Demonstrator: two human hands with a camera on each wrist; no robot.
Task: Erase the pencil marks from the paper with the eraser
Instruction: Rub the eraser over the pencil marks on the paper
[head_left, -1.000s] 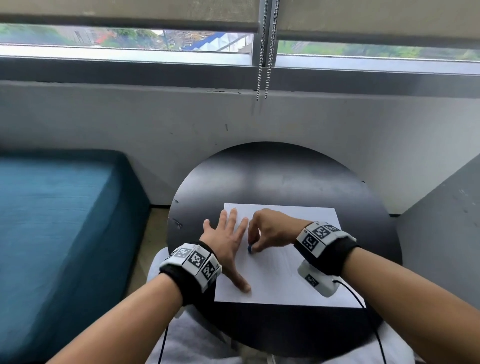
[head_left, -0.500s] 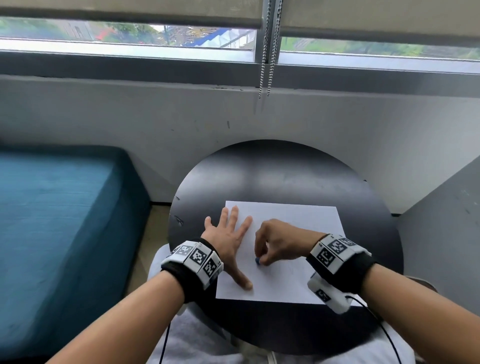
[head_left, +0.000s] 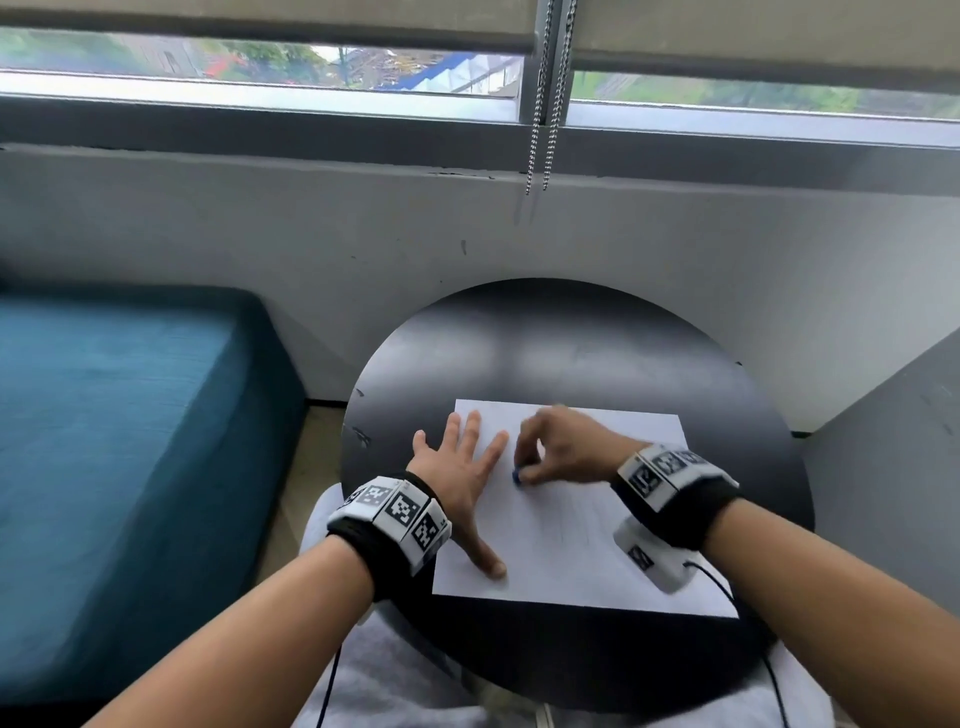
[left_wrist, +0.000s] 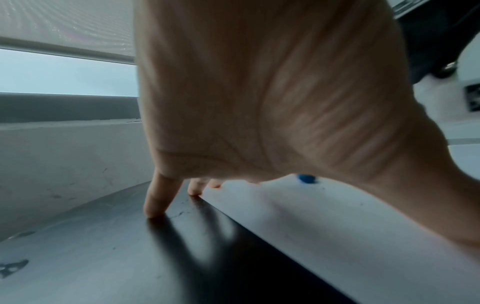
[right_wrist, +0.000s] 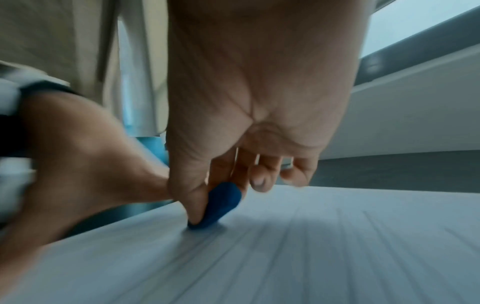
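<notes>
Head view first: the round black table (head_left: 571, 343) carries the white paper (head_left: 597, 551), which lies flat toward the near edge; a single sheet like this is likely light, thin and easily creased or dragged by rubbing, so it wants to be pinned flat beside the rubbing spot, not gripped; the left hand (head_left: 462, 467) does that, spread with straight fingers pressing on the sheet's left edge, the outer fingertips over on the bare table, as the left wrist view shows; the right hand (head_left: 566, 449) sits just beside it over the upper left part of the sheet, thumb and forefinger pinching the blue eraser (right_wrist: 221, 203), the other fingers loosely curled and holding nothing; the eraser is small and looks soft and grippy, so a hold low on its sides, near the working end, seems best to keep it from bending or rolling out; its lower end touches the paper just below the thumb tip; faint pencil marks (head_left: 582, 530) show on the sheet nearer the person than the eraser, blurred in the right wrist view.
</notes>
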